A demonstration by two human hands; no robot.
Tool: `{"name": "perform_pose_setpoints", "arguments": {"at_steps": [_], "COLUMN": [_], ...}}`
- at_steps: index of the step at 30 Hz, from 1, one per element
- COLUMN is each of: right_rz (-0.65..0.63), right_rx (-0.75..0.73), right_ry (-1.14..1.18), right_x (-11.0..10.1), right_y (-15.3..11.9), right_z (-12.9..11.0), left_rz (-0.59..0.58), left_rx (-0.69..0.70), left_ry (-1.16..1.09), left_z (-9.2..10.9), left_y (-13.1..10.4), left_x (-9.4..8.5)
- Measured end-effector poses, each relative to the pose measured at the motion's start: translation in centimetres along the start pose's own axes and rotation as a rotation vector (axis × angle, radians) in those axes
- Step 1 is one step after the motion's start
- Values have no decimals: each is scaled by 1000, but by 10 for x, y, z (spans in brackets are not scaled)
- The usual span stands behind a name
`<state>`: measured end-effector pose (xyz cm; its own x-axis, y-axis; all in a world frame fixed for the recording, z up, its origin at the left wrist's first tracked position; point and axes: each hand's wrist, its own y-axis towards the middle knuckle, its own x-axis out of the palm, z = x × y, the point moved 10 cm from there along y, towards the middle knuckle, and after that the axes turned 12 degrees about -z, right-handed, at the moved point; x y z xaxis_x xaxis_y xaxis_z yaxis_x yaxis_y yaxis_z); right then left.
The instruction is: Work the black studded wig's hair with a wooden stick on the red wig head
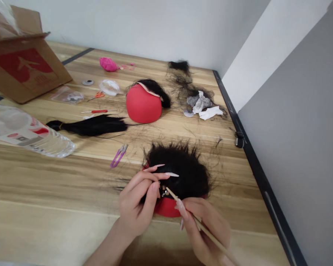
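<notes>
From where I stand, the black hairpiece [183, 171] sits over a red form [169, 208] at the near edge of the table [94, 229], right under both hands; its strands stick up raggedly along the far side. The left hand [138, 199] is half curled at the hairpiece's left side, two fingers stretched onto the hair, thumb drawn in close to the forefinger — whether strands are pinched between them I cannot tell. The right hand [207, 225] is closed around a wooden stick [215, 239], pen-fashion; its tip is beside a small shiny metal piece [166, 192] at the near edge of the hair.

I'd judge the hairpiece light and soft, the loose strands slippery and apt to slide apart; better held flat at its edge, against the form, than by the hair ends — those would probably pull out. The form looks smooth and firmer, easiest steadied from its sides; the metal piece, being so small, seems easily lost and best taken by fingertips.
</notes>
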<state>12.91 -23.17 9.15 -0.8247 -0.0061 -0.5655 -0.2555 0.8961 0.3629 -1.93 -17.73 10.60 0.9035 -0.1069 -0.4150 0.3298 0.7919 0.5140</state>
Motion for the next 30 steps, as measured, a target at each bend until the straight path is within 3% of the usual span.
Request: {"name": "perform_pose_setpoints", "arguments": {"at_steps": [10, 23, 30], "right_rz": [56, 147, 170], "right_rx": [68, 329, 191], "right_ry": [122, 423, 423], "right_x": [-7, -4, -9], "right_y": [6, -5, -3], "right_z": [4, 36, 30], "left_rz": [-4, 12, 11], "left_rx": [-17, -28, -34], "left_ry": [25, 20, 35], "left_z": [0, -1, 0], "left_y": [0, 1, 1], "left_x": [0, -1, -1]}}
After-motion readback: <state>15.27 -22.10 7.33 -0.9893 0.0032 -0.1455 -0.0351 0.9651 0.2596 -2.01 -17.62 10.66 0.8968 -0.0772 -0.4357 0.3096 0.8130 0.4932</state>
